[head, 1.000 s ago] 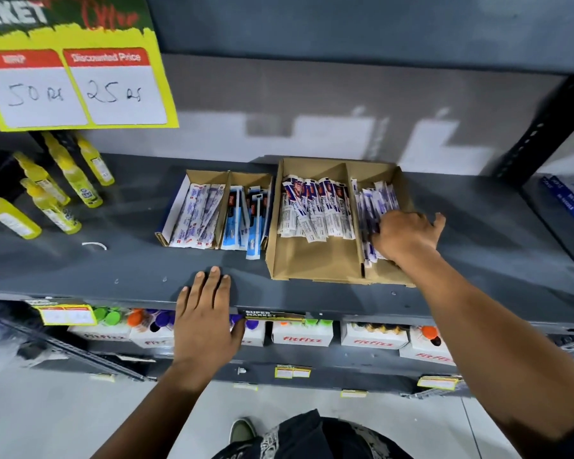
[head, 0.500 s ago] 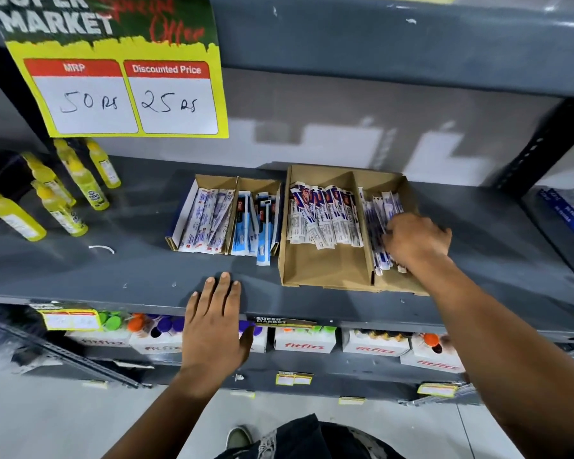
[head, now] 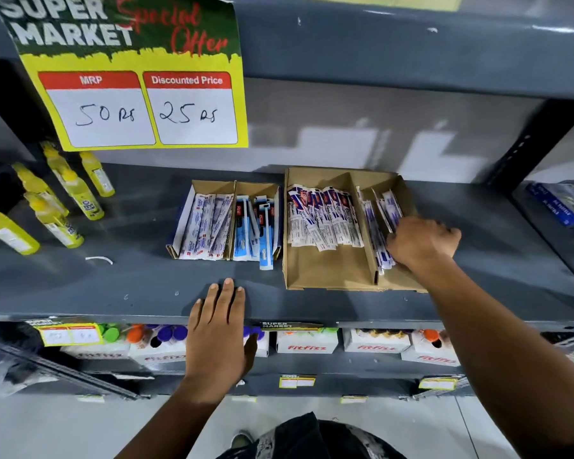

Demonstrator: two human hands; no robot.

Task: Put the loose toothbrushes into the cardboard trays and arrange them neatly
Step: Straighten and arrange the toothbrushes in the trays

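Just then my right hand (head: 423, 241) was curled down over the blue-and-white packed toothbrushes (head: 380, 223) in the right compartment of the larger cardboard tray (head: 325, 276), fingers bent onto the packs, though I could not tell whether they pinched any; my left hand (head: 217, 329) lay flat and open-fingered on the front edge of the grey shelf (head: 113, 286), holding nothing; I judged the packs light, thin and slick, likely to slide and fan out, so best squared by pressing at their lower ends; the smaller tray (head: 227, 188) sat just beside.
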